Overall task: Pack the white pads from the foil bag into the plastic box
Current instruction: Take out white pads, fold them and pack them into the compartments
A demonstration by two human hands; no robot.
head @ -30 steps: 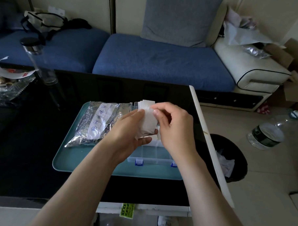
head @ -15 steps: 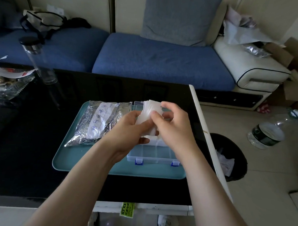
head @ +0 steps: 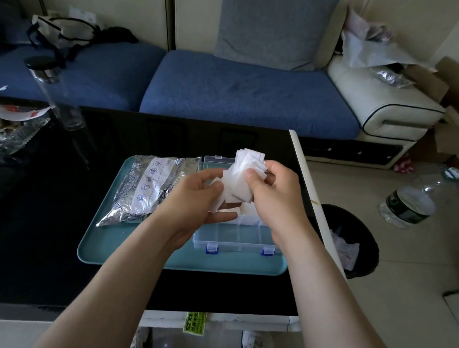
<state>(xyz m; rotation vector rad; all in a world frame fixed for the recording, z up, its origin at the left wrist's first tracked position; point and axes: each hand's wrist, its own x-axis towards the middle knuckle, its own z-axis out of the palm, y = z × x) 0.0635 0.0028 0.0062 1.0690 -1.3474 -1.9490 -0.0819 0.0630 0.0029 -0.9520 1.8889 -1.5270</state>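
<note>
Both hands are working above the open plastic box [head: 234,242]. I am pinching a fanned stack of white pads [head: 239,184] with my right hand [head: 274,198], its fingers [head: 251,178] curled, while my left hand [head: 198,199] is gripping the stack's lower part. The box is sitting on a teal tray [head: 116,247] near the right edge of the tabletop [head: 41,234]. The foil bag [head: 150,187] is lying just beside it, on the side toward the left edge.

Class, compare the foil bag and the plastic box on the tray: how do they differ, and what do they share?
The foil bag is silvery and opaque; the plastic box is clear with blue latches. The foil bag is crumpled; the plastic box is rigid, divided into compartments, lid open. Both rest on the teal tray.
</note>
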